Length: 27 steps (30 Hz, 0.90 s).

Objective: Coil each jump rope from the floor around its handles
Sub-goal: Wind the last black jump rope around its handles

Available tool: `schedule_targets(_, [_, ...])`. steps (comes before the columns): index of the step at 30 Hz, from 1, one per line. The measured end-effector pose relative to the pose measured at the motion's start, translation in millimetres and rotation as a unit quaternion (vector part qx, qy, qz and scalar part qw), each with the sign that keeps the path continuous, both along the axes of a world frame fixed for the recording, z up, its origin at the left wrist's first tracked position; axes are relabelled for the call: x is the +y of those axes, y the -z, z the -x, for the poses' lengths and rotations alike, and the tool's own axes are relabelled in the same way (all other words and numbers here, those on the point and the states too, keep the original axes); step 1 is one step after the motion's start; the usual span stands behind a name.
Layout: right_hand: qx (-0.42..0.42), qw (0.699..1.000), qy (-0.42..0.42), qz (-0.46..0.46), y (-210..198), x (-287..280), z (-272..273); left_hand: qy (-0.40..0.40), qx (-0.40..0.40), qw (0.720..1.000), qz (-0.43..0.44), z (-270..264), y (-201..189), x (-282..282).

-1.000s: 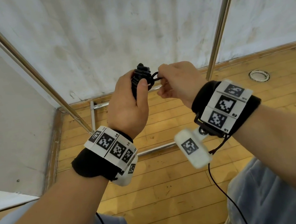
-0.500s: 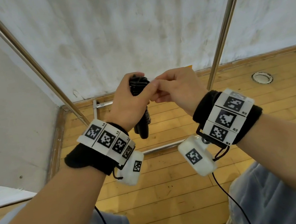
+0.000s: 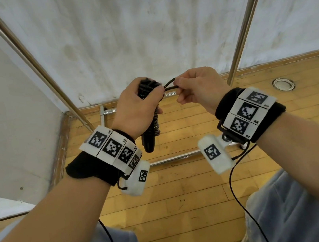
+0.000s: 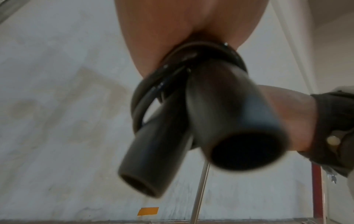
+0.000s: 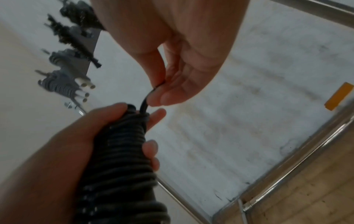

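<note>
My left hand grips a black jump rope bundle held upright, with the cord wound many times round its two handles. Both black handle ends stick out below the palm, side by side. A short loop of cord leaves the top of the bundle. My right hand pinches that loop between thumb and fingers, just right of the left hand. The hands are held close together in front of the wall.
A wooden floor lies below, with a white wall behind. Two slanted metal poles and floor rails of a rack stand ahead. Several coiled ropes hang on the rack at the left. A round metal floor fitting sits at right.
The right hand has drawn slightly away from the left, pulling out a short loop of cord from the top of the bundle. Both hands have risen a little.
</note>
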State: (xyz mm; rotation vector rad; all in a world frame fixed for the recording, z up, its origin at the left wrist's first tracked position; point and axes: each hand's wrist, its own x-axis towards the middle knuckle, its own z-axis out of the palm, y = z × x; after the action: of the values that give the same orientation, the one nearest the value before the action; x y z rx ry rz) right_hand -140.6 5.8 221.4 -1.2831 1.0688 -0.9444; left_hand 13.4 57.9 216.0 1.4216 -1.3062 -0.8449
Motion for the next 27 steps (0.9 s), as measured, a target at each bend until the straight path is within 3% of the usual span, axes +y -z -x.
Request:
schedule_targets(5, [-0.056, 0.998, -0.03, -0.027, -1, 11, -10, -0.026, -0.02, 0.999, 0.002, 4, 5, -1])
schedule_targets(13, [0.027, 0.999, 0.008, 0.046, 2, 12, -22, -0.064, -0.066, 0.996, 0.008, 9, 2, -1])
schedule_targets(17, [0.018, 0.998, 0.043, 0.046, -1, 3, -17, -0.065, -0.055, 0.996, 0.033, 13, -8, 1])
schedule_targets(27, [-0.01, 0.999, 0.03, 0.04, -14, 3, -18, -0.057, -0.055, 0.993, 0.087, 19, -27, 18])
